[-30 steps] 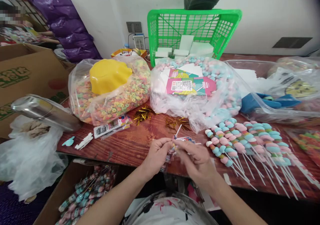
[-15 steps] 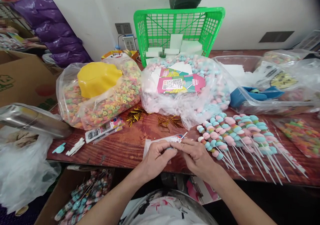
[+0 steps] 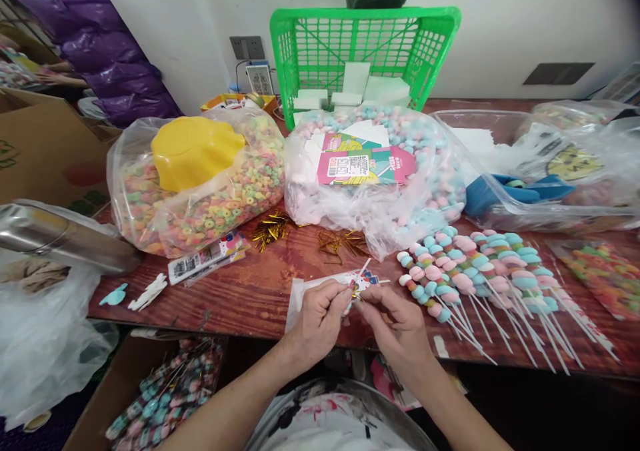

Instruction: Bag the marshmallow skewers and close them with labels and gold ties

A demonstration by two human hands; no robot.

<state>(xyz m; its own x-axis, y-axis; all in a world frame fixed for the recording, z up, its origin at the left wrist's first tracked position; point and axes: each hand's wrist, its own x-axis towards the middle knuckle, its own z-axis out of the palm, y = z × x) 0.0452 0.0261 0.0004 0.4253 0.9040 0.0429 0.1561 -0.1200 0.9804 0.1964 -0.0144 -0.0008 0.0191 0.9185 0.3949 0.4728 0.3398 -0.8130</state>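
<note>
My left hand (image 3: pixel 320 316) is closed at the table's front edge, pinching a candy skewer whose pale blue and white part just shows between my hands. A thin white stick (image 3: pixel 367 265) pokes out beyond the fingers. My right hand (image 3: pixel 397 321) is closed too, its thumb and fingertips on a shiny gold twist tie (image 3: pixel 355 293) against the left fingertips. Most of the skewer is hidden by my fingers. Under and behind the hands lies a flat printed plastic bag (image 3: pixel 299 297). To the right are several pink and blue marshmallow skewers (image 3: pixel 470 267) on white sticks.
Two loose piles of gold twist ties (image 3: pixel 270 231) lie ahead. Behind them stand a bag of candy rings (image 3: pixel 200 217) with a yellow bowl (image 3: pixel 197 151), a bag of marshmallows (image 3: pixel 430 164) and a green basket (image 3: pixel 365 14). A steel flask (image 3: pixel 70 241) leans left; below is a box of skewers (image 3: pixel 160 397).
My hands have drawn slightly apart and turned, so the gold twist tie now shows between the fingertips. A second white stick end and a small white scrap by my right wrist have come into view.
</note>
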